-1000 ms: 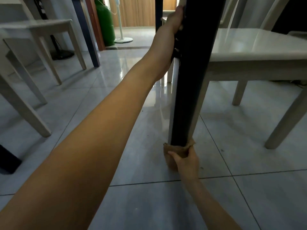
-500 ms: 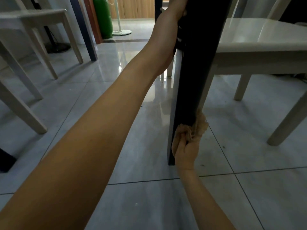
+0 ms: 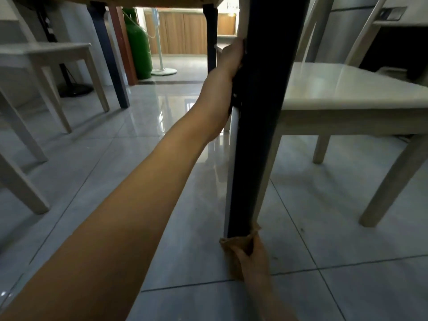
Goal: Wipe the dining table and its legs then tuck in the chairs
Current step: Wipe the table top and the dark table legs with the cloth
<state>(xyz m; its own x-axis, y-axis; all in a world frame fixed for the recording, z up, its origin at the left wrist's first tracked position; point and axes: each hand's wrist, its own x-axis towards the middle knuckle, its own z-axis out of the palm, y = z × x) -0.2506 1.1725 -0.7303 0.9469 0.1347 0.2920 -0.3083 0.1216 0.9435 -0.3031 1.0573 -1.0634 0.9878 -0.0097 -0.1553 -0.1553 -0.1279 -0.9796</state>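
Observation:
A dark table leg (image 3: 259,126) runs down the middle of the view to the tiled floor. My left hand (image 3: 231,59) grips the leg high up, fingers wrapped behind it. My right hand (image 3: 252,258) presses a tan cloth (image 3: 231,245) around the foot of the leg, at floor level. The table's underside (image 3: 148,1) shows along the top edge. A pale chair (image 3: 347,98) stands right behind the leg on the right.
Another pale chair (image 3: 53,52) stands at the left, with more pale legs nearer me. Two further dark table legs (image 3: 111,66) (image 3: 212,38) stand beyond. A green cylinder (image 3: 137,49) and a fan stand (image 3: 162,70) are at the back.
My right hand slid the cloth up the leg half a second ago and has now brought it back down to the foot. My left hand keeps its grip.

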